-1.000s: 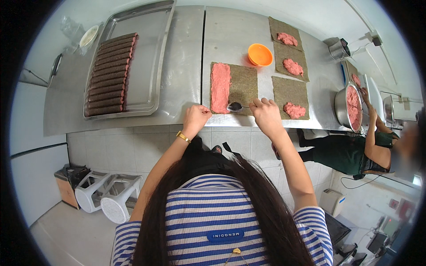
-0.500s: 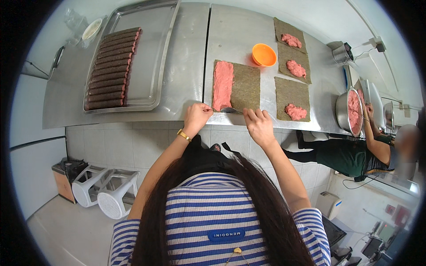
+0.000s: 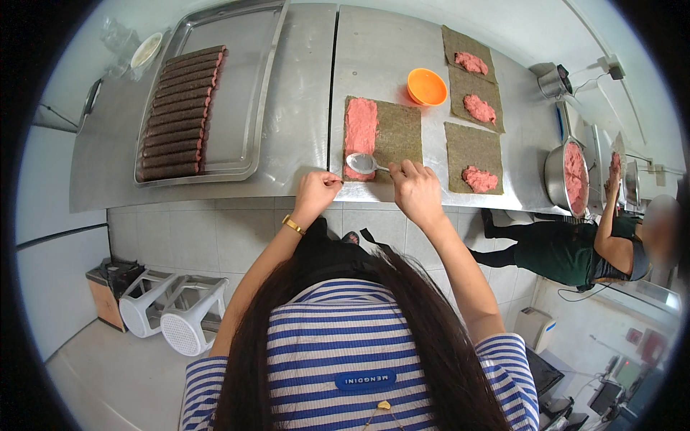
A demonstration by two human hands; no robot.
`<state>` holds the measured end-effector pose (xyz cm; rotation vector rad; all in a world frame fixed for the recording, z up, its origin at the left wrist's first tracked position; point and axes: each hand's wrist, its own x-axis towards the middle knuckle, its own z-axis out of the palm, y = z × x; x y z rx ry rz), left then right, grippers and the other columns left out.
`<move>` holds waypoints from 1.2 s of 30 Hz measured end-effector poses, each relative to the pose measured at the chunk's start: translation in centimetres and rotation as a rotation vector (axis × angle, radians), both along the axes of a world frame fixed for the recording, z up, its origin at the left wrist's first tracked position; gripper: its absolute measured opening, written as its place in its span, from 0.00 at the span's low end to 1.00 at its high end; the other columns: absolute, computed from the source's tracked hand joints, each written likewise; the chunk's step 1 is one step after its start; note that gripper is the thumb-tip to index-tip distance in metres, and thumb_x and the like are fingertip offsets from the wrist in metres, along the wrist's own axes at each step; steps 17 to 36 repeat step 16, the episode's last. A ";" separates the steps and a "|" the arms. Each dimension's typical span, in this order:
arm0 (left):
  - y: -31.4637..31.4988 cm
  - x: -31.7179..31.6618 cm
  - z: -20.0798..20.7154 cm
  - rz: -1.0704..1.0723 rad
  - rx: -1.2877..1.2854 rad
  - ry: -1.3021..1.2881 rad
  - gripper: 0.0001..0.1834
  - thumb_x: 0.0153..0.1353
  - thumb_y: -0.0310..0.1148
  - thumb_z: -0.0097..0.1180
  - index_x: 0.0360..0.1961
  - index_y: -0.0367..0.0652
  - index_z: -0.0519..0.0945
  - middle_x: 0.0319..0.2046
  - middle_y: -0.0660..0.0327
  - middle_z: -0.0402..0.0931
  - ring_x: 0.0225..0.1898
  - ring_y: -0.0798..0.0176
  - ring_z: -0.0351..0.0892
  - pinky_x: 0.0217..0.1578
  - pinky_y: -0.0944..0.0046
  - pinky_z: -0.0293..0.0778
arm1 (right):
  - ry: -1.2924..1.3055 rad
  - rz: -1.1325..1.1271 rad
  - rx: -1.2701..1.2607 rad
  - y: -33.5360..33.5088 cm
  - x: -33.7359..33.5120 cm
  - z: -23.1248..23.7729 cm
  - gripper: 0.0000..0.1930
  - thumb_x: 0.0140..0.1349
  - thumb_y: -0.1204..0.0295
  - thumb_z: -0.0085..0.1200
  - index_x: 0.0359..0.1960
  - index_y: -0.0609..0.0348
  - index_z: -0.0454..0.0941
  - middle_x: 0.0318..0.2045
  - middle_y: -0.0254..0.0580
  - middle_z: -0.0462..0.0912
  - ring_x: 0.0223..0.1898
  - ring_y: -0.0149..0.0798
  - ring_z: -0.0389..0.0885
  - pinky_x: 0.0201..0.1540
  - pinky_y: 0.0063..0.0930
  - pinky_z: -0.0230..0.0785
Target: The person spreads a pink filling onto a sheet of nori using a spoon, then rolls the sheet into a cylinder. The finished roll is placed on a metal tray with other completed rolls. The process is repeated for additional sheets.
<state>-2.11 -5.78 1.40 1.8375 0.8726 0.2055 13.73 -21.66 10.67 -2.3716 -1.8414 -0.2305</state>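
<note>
A spoon [image 3: 361,164] is in my right hand [image 3: 418,190], whose fingers are wrapped round its handle. Its bowl lies over the near end of a strip of pink minced meat [image 3: 361,128]. That strip runs along the left side of a dark green seaweed sheet [image 3: 399,136], its right part bare. Beside the sheet's near left corner, my left hand [image 3: 318,194] is closed in a pinch; a tiny dark bit shows at its fingertips, too small to name.
An orange bowl [image 3: 427,87] stands beyond the sheet. To the right lie more seaweed sheets [image 3: 471,144] with meat lumps. Several rolls [image 3: 180,115] fill part of a metal tray [image 3: 241,144] at left. A co-worker [image 3: 568,248] stands right, by a metal pan of meat [image 3: 553,179].
The spoon has moved away from me and its bowl has turned, from the sheet's near edge onto the meat strip. My left hand stays nearly in place. The co-worker's arm has lifted.
</note>
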 end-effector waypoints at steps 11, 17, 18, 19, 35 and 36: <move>0.0 0.2 0.6 0.035 0.041 0.031 0.11 0.51 0.32 0.61 0.32 0.36 0.85 0.26 0.51 0.83 0.27 0.63 0.83 0.30 0.65 0.75 | -0.013 -0.019 -0.263 0.5 -2.0 -0.7 0.07 0.48 0.75 0.51 0.29 0.60 0.78 0.30 0.41 0.77 0.34 0.42 0.80 0.32 0.34 0.76; -0.4 0.9 1.2 0.060 0.120 0.143 0.12 0.49 0.35 0.64 0.32 0.39 0.85 0.27 0.50 0.83 0.29 0.57 0.84 0.31 0.61 0.77 | -0.012 -0.007 -0.277 0.3 -1.4 -0.5 0.07 0.48 0.75 0.52 0.30 0.60 0.79 0.30 0.40 0.77 0.35 0.42 0.80 0.35 0.33 0.75; -0.4 0.9 1.2 0.060 0.120 0.143 0.12 0.49 0.35 0.64 0.32 0.39 0.85 0.27 0.50 0.83 0.29 0.57 0.84 0.31 0.61 0.77 | -0.012 -0.007 -0.277 0.3 -1.4 -0.5 0.07 0.48 0.75 0.52 0.30 0.60 0.79 0.30 0.40 0.77 0.35 0.42 0.80 0.35 0.33 0.75; -0.4 0.9 1.2 0.060 0.120 0.143 0.12 0.49 0.35 0.64 0.32 0.39 0.85 0.27 0.50 0.83 0.29 0.57 0.84 0.31 0.61 0.77 | -0.012 -0.007 -0.277 0.3 -1.4 -0.5 0.07 0.48 0.75 0.52 0.30 0.60 0.79 0.30 0.40 0.77 0.35 0.42 0.80 0.35 0.33 0.75; -0.4 0.9 1.2 0.060 0.120 0.143 0.12 0.49 0.35 0.64 0.32 0.39 0.85 0.27 0.50 0.83 0.29 0.57 0.84 0.31 0.61 0.77 | -0.012 -0.007 -0.277 0.3 -1.4 -0.5 0.07 0.48 0.75 0.52 0.30 0.60 0.79 0.30 0.40 0.77 0.35 0.42 0.80 0.35 0.33 0.75; -0.4 0.9 1.2 0.060 0.120 0.143 0.12 0.49 0.35 0.64 0.32 0.39 0.85 0.27 0.50 0.83 0.29 0.57 0.84 0.31 0.61 0.77 | -0.012 -0.007 -0.277 0.3 -1.4 -0.5 0.07 0.48 0.75 0.52 0.30 0.60 0.79 0.30 0.40 0.77 0.35 0.42 0.80 0.35 0.33 0.75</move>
